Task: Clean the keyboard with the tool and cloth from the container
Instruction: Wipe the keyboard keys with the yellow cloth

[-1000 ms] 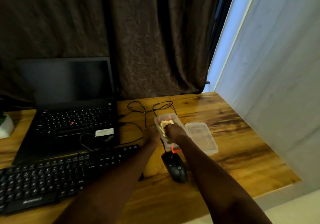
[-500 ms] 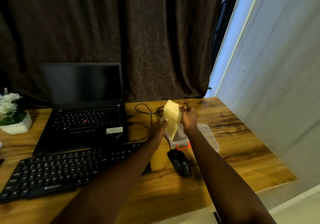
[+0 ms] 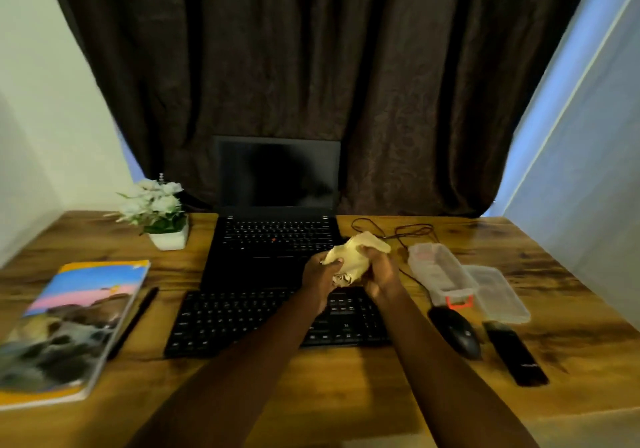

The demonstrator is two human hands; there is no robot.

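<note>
A crumpled yellow cloth [image 3: 353,255] is held between both hands above the far right part of the black keyboard [image 3: 242,323]. My left hand [image 3: 320,279] grips its left side and my right hand [image 3: 382,271] grips its right side. The clear plastic container [image 3: 441,274] with an orange clasp stands open to the right of my hands, its lid [image 3: 497,293] lying beside it. I cannot make out any tool inside the container.
An open black laptop [image 3: 277,212] sits behind the keyboard. A black mouse [image 3: 455,331] and a black remote [image 3: 514,352] lie at right, with cables behind. A book [image 3: 69,326], a pen [image 3: 136,316] and a potted white flower [image 3: 157,210] are at left.
The cloth came out of the container and moved left over the keyboard, now bunched between both hands. The view swung left, bringing the book and plant into sight.
</note>
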